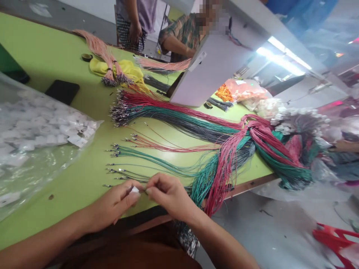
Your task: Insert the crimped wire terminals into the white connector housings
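My left hand pinches a small white plastic connector at the near edge of the green table. My right hand is closed in a pinch right beside it, holding the tip of a thin wire against the connector. Loose green wires with metal terminals lie fanned out just beyond my hands. Thick bundles of red, green and dark wires stretch across the table and hang over its right edge.
A clear plastic bag of white connectors lies at the left. Pink wire bundles rest on a yellow cloth farther back, near a black phone. A white machine housing stands behind. Two other people are at the far side.
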Motion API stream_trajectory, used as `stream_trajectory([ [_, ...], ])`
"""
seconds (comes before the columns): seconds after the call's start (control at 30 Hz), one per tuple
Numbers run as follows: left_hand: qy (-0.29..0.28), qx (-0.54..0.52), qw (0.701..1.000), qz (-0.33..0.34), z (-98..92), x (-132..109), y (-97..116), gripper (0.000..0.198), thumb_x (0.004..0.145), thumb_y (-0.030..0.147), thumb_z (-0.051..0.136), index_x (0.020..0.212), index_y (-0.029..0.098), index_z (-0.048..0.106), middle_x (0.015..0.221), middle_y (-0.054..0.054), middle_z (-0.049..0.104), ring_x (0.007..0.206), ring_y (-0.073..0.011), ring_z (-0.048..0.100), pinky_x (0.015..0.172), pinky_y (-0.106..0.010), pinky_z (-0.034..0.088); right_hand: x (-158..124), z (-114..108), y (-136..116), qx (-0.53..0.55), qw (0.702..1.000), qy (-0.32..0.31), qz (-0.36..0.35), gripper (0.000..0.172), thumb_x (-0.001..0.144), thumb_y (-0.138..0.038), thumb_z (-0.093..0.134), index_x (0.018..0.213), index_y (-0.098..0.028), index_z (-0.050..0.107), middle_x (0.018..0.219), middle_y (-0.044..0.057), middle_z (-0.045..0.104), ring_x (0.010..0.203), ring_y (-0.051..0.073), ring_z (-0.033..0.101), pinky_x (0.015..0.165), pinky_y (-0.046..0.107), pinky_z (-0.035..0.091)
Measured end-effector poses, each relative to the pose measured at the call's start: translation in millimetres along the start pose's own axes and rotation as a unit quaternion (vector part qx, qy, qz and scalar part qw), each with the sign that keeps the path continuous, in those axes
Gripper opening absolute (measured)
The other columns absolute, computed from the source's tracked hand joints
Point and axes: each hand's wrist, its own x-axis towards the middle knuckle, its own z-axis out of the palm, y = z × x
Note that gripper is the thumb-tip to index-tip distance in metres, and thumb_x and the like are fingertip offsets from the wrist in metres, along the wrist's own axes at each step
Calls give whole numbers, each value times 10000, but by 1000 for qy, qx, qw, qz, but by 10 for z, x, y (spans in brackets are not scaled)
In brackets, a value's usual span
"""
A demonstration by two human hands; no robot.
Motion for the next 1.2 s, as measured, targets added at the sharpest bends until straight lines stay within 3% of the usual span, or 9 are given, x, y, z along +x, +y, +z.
stream_trajectory([
  [0.1,-9,-49,999,-11,-3,29,-27,375,893,530,425,1052,201,507,629,79,450,373,-47,379,355,-162,307,64,-56,142,-74,993,88,-1,70,765,-167,553,699,-158,572,566,-50,474,501,67,396,470,180,326],
  [0.23,8,-131,991,-3,-12,63,-60,391,877,524,468,1087,195,482,489,129,361,332,-43,314,332,-139,302,36,-87,174,-121,986,106,-33,85,767,-178,565,708,-150,619,537,-43,483,459,61,369,427,179,290],
  [0.37,19,-199,980,-9,-42,89,-52,386,839,501,552,1069,198,493,673,71,507,366,-21,337,302,-133,330,4,-45,185,-161,977,115,-78,115,774,-183,581,724,-146,679,531,-23,532,431,60,368,409,187,279],
  [0.47,21,-222,975,-13,-66,100,-29,374,838,497,560,1052,195,510,744,46,535,378,-13,356,291,-126,333,2,-21,203,-181,971,114,-103,132,783,-169,573,708,-153,680,523,-21,553,428,63,395,418,184,309],
  [0.63,22,-232,972,-19,-73,99,-2,373,833,506,563,1023,189,522,740,41,538,378,-14,364,286,-124,341,24,21,207,-206,962,112,-139,141,796,-143,557,694,-159,653,565,-11,602,495,80,503,501,178,395],
  [1.1,42,-189,981,-20,-22,109,-26,364,812,496,583,994,186,522,709,58,546,346,-9,352,290,-137,328,21,175,324,-273,929,94,-234,131,854,-125,532,759,-156,617,624,23,649,546,107,568,553,203,422],
  [1.2,42,-180,983,-14,-13,101,-19,376,811,504,579,994,179,524,615,85,504,325,-15,343,295,-140,312,24,200,317,-290,921,96,-242,131,864,-146,528,762,-162,610,624,24,651,538,111,562,551,213,421],
])
